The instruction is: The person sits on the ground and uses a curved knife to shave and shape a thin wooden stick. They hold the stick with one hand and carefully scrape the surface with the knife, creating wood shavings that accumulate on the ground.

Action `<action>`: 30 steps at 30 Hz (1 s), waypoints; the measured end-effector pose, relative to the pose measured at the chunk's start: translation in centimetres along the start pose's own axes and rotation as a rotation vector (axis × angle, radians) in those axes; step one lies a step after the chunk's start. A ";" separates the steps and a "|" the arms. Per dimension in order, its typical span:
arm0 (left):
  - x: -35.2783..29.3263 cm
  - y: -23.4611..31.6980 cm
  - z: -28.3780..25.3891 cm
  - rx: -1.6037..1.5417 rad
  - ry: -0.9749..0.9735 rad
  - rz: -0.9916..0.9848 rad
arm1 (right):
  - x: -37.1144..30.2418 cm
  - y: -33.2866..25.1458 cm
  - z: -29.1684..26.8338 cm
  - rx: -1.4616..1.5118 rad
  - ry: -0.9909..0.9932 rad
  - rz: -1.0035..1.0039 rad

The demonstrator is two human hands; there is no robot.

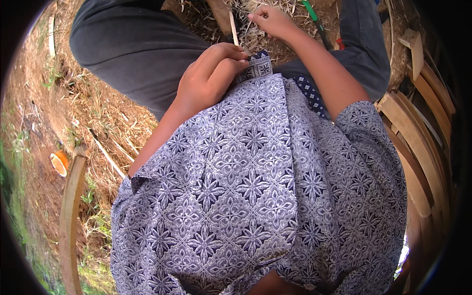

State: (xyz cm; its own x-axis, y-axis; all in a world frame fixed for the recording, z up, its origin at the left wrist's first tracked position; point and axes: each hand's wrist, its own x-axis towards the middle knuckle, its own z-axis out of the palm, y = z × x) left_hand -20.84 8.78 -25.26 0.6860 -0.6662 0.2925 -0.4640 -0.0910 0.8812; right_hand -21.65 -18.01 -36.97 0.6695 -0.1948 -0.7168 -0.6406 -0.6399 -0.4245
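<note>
My left hand (209,76) rests by my lap with its fingers curled closed. A thin pale wooden stick (233,28) rises from beside its knuckles, and the lower end goes out of sight at the fingers. Farther forward and to the right, my right hand (274,22) is closed, thumb and forefinger pinched together. Whatever it pinches is too small to make out. Curly wood shavings (248,32) lie under and around it. A brown piece of wood (220,17) stands just left of the stick.
A long thin green and dark object (314,19) lies right of my right hand, near a small red item (340,43). Curved wooden slats (410,142) are stacked at the right. On the left are a curved wooden beam (71,216) and an orange, cup-like object (59,163).
</note>
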 end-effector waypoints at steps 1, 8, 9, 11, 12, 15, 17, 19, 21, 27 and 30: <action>0.0 0.0 0.0 0.007 0.000 0.008 | -0.6 -0.6 -0.3 0.079 -0.006 0.047; 0.2 0.1 -0.4 0.010 -0.028 0.010 | -0.8 -1.4 -3.1 0.006 -0.029 -0.206; 0.3 0.1 -0.4 0.009 -0.033 0.009 | -0.3 -1.0 -3.1 -0.030 -0.022 -0.270; 0.4 0.2 -0.4 0.007 -0.043 0.012 | 0.8 0.0 -3.0 -0.102 -0.011 -0.396; 0.3 0.2 -0.4 0.011 -0.045 0.012 | 0.8 -0.4 -2.9 -0.143 -0.024 -0.359; 0.3 0.3 -0.5 0.012 -0.055 0.004 | 1.2 -1.3 -2.2 -0.224 -0.023 -0.246; 0.2 0.3 -0.4 0.012 -0.057 0.004 | 1.4 -1.1 -1.5 -0.226 0.031 -0.174; 0.3 0.3 -0.4 0.014 -0.055 0.015 | 1.5 -0.4 -1.2 -0.193 0.056 -0.215; 0.3 0.3 -0.3 0.004 -0.053 0.016 | 1.5 -0.1 -1.3 -0.161 0.057 -0.227; 0.4 0.4 -0.4 -0.001 -0.062 -0.003 | 0.8 -0.8 -2.4 0.063 -0.063 -0.136; 0.5 0.5 -0.5 0.001 -0.076 -0.005 | 0.5 -1.6 -3.8 -0.094 -0.047 -0.285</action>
State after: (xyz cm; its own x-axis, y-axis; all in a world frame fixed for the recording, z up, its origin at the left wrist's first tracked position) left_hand -20.47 8.82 -24.48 0.6435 -0.7203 0.2590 -0.4612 -0.0948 0.8822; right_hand -18.90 -19.91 -34.57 0.7981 0.0358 -0.6015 -0.3901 -0.7301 -0.5610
